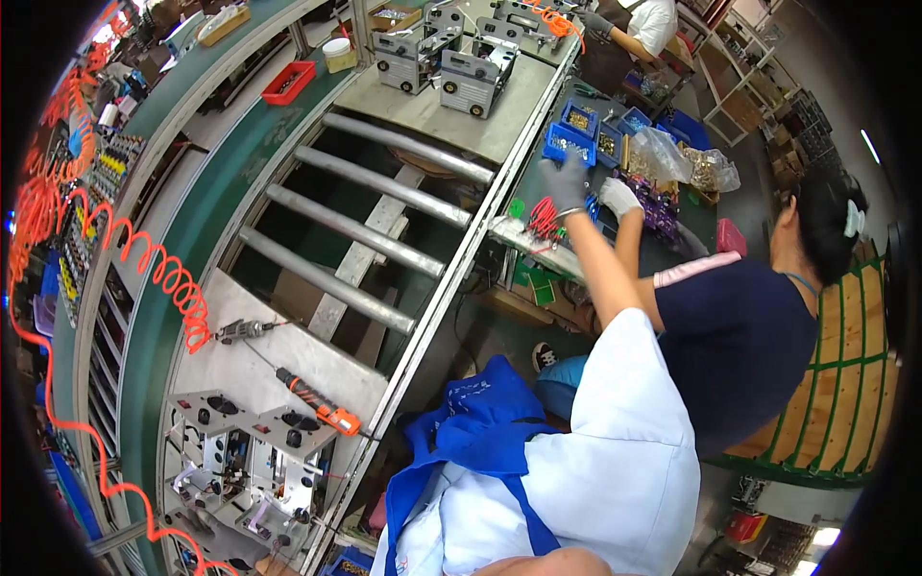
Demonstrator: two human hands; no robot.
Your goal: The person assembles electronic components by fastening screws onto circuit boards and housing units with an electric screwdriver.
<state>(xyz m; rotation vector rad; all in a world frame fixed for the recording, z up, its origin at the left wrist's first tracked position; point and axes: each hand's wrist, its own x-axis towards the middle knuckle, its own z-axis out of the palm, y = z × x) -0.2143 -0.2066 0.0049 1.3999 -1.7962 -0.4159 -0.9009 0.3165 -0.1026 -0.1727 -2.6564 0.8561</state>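
Nearest, at the bottom of the frame, there are the person's pale shirt (615, 461) and the blue apron (485, 422). In the lower left corner, the left hand (219, 538), in a grey glove, is beside the lower edge of a metal frame unit (252, 423), which has flat plates on the top with black round parts. This hand is partly hidden, so I cannot tell if its fingers are closed on something. Just above the unit lies an orange and black power screwdriver (336, 417), on a bare metal surface.

A little farther, in the middle of the frame, four metal rollers (384, 187) lie across the conveyor. To the right of them, the right arm stretches up, and the right hand (567, 180), also in a grey glove, is at the near edge of a blue bin (549, 141) with small silver pieces, above the centre. The fingertips are not clear; whether they are together or apart, I cannot tell.

Beside it, a co-worker's white glove (619, 197) is near a purple part (655, 206). Farthest, at the top, stand two grey machine units (471, 84), and to the left of them is a red bin (290, 83).
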